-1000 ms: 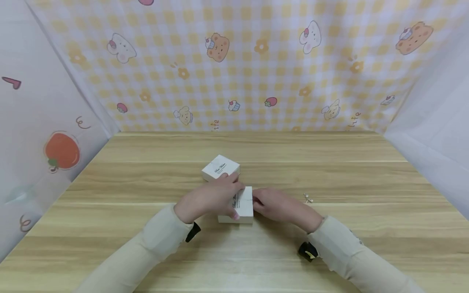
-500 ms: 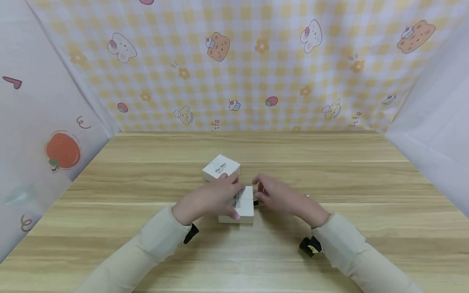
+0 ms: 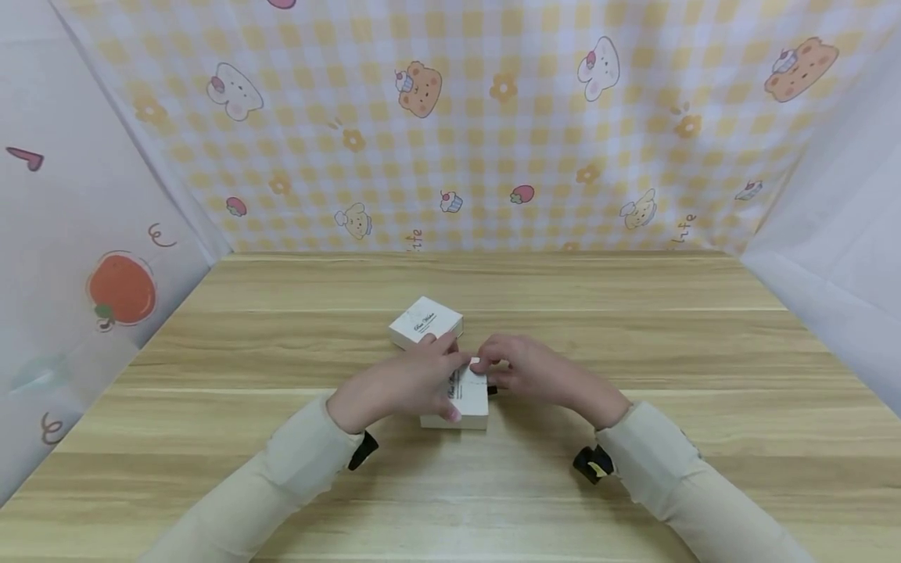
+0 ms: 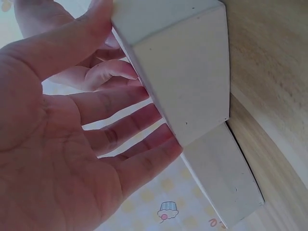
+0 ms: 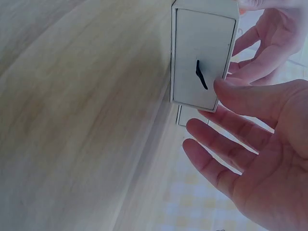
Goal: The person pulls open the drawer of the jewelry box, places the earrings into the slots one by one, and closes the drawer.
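A small white drawer box (image 3: 473, 400) with dark printed lettering lies on the wooden table in front of me. My left hand (image 3: 401, 383) holds it from the left, thumb over the near edge and fingers at the far side of the lid. At the right end my right hand (image 3: 545, 377) grips the far corner, thumb at the top edge and index finger just round the side, other fingers loose. In the right wrist view the drawer front (image 5: 202, 43) sits flush in its sleeve, with a black ribbon pull (image 5: 201, 75) sticking out.
Right behind the held box stands a second white box (image 3: 425, 317) with the same lettering, turned at an angle. A yellow checked cloth (image 3: 493, 156) hangs beyond the table's far edge. White cloth (image 3: 105, 195) closes off the left side.
My right hand has left the ribbon end, lifted and closed over the box's far right corner. My left hand stays put. Small silvery pieces by the right wrist are now hidden.
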`<state>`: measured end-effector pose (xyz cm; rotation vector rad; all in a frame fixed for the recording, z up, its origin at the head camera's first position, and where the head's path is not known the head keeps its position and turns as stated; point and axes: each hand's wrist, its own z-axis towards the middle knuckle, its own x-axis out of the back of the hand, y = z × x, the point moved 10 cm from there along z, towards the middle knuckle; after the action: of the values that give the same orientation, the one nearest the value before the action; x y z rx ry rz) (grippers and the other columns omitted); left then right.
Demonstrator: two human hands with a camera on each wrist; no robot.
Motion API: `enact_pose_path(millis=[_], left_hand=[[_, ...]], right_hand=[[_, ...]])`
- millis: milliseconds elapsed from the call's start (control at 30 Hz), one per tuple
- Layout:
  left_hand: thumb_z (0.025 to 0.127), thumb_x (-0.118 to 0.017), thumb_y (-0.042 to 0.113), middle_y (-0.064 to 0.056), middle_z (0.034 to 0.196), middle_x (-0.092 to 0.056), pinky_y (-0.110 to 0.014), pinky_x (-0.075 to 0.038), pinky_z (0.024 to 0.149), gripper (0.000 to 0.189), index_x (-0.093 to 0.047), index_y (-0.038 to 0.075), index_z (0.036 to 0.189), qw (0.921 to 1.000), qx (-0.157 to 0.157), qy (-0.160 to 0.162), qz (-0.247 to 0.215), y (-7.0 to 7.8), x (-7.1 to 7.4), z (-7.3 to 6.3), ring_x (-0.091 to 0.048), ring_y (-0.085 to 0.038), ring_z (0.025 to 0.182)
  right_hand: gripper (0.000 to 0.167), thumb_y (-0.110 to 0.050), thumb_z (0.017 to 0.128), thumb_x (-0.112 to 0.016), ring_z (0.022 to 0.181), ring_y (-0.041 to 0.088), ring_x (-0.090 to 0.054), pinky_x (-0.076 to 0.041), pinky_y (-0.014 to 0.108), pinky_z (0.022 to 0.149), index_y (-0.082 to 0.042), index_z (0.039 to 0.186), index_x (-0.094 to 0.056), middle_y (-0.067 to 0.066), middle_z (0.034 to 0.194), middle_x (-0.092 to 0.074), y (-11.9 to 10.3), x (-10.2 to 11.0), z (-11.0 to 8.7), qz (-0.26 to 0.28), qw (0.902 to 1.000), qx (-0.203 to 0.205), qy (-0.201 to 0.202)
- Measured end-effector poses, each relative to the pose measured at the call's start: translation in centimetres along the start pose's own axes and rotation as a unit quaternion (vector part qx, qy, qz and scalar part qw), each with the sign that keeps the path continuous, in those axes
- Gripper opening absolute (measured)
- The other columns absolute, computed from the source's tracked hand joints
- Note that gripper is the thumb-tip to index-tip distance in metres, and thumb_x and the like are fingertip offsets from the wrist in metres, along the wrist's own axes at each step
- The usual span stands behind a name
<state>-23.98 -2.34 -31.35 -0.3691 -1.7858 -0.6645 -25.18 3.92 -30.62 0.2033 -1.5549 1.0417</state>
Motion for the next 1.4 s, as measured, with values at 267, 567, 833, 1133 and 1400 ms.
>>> enact_pose_path(millis=[267,567,833,1133,1400], left_hand=[[0.074,-0.077,0.035,-0.005,0.126,-0.043,-0.030,-0.040,0.084,0.076,-0.046,0.006,0.136,1.0000,0.000,-0.005,0.001,0.0,-0.1,-0.1,-0.038,-0.018,0.102],[0.074,-0.078,0.032,-0.005,0.128,-0.043,-0.030,-0.040,0.086,0.076,-0.045,0.006,0.137,0.9998,-0.011,-0.008,-0.016,0.3,-0.2,0.1,-0.038,-0.018,0.104],[0.072,-0.079,0.029,-0.006,0.129,-0.045,-0.033,-0.040,0.094,0.074,-0.047,0.007,0.136,0.9990,-0.036,0.009,-0.025,0.9,0.2,0.3,-0.041,-0.019,0.113],[0.072,-0.079,0.032,-0.010,0.131,-0.046,-0.038,-0.039,0.099,0.071,-0.050,0.006,0.131,0.9962,-0.023,0.082,-0.018,0.7,0.9,-0.3,-0.043,-0.026,0.118],[0.077,-0.074,0.036,-0.015,0.121,-0.051,-0.036,-0.047,0.080,0.056,-0.055,0.006,0.120,0.9882,0.011,0.152,0.012,1.0,0.8,-1.9,-0.051,-0.028,0.101]], right_hand=[[0.010,-0.005,0.083,-0.066,0.097,0.018,-0.062,-0.051,0.034,0.083,-0.009,0.092,-0.069,0.004,0.103,-0.066,-0.1,0.0,0.0,-0.022,0.9997,0.010,-0.002],[0.009,-0.004,0.083,-0.066,0.093,0.018,-0.063,-0.052,0.031,0.080,-0.008,0.090,-0.069,0.004,0.100,-0.066,-0.1,0.3,-0.7,-0.035,0.9994,0.001,0.002],[0.008,-0.004,0.080,-0.069,0.083,0.014,-0.062,-0.051,0.024,0.073,-0.006,0.087,-0.070,0.003,0.089,-0.065,0.2,0.7,-1.6,-0.065,0.9977,0.001,0.019],[0.008,-0.002,0.080,-0.069,0.074,0.009,-0.057,-0.050,0.019,0.066,-0.003,0.088,-0.070,0.001,0.081,-0.061,0.6,1.2,-2.9,-0.083,0.9952,-0.039,0.033],[0.005,-0.001,0.079,-0.069,0.070,0.008,-0.052,-0.048,0.019,0.062,-0.006,0.081,-0.070,-0.001,0.075,-0.058,-0.3,1.6,-3.7,-0.129,0.9873,-0.063,0.067]])
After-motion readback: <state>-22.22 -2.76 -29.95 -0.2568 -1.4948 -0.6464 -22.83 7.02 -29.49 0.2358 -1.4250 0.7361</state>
